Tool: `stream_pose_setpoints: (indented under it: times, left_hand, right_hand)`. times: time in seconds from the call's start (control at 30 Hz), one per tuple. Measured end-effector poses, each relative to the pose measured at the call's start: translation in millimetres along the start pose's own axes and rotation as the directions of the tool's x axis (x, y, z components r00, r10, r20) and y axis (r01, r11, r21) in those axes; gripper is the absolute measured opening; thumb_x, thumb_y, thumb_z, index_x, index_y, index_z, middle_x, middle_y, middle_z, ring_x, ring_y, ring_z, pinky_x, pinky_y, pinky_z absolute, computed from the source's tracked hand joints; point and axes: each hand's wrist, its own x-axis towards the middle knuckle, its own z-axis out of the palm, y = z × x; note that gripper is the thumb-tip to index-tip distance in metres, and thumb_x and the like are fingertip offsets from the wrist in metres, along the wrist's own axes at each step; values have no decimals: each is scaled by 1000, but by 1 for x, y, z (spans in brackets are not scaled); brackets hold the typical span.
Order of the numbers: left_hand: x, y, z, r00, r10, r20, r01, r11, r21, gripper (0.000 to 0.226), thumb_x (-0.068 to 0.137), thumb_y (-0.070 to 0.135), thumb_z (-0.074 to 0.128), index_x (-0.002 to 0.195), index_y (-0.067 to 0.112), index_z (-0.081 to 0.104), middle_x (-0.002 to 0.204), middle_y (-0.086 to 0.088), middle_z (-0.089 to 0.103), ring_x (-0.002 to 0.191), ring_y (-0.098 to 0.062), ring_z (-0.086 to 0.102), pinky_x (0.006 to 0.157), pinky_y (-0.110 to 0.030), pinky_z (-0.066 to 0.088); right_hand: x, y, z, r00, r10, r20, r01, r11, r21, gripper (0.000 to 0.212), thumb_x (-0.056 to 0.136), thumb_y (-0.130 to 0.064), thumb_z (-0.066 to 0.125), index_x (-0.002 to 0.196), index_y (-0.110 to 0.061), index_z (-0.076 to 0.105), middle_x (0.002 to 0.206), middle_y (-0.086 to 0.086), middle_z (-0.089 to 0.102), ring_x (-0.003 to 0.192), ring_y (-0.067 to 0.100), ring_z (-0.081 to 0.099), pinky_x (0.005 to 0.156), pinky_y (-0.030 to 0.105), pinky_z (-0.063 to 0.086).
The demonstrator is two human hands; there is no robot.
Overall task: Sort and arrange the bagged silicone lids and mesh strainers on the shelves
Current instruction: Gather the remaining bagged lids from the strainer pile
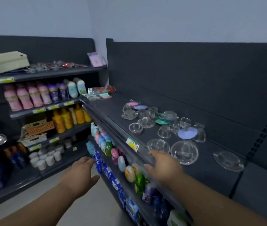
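Your right hand (163, 167) hangs at the front edge of the dark top shelf (113, 108), fingers straight and spread, holding nothing, just short of the nearest clear silicone lids (184, 152). Your left hand (80, 174) is out over the aisle, fingers relaxed and apart, also empty, near the blue packs (99, 162) on a lower shelf. The lids lie loose across the shelf top — mostly clear, a purple lid (187, 133) among them. Bagged items (100, 93) sit at the far end.

Clear lids (162, 126) crowd the shelf (113, 108) middle.
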Motion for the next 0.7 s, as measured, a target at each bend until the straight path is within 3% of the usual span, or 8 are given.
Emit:
stream_pose_setpoints:
  times: [0.2,0.4,0.5,0.7]
  left_hand:
    - [134,26,-3,995,65,-71,-72,993,-94,58,86,50,55,137,28,40,137,6,42,120,-15,47,94,-27,44]
    - [255,46,-8,980,132,-151,-164,960,-227,59,87,47,58,137,23,41,139,3,42,123,-14,46,101,-25,36]
    - [312,52,-4,983,139,-123,-169,941,-294,59,86,43,60,138,21,42,138,0,43,124,-18,45,102,-27,36]
    - [422,48,10,977,202,-64,-211,897,-388,57,80,41,67,131,22,48,131,-6,48,119,-25,48,102,-32,39]
  right_hand:
    - [115,35,-23,993,83,-86,-79,996,48,52,87,-48,54,134,-31,44,135,-5,48,119,17,50,97,34,43]
    - [201,50,-38,975,83,-204,-75,996,48,48,85,-47,59,129,-29,50,130,-4,53,120,16,50,98,31,42]
    - [232,51,-33,971,85,-223,-71,995,70,44,84,-47,60,124,-30,53,125,-5,57,114,14,53,93,28,44]
    - [298,46,-31,957,131,-259,-128,991,26,46,84,-46,61,126,-27,53,127,-4,54,116,16,51,99,31,41]
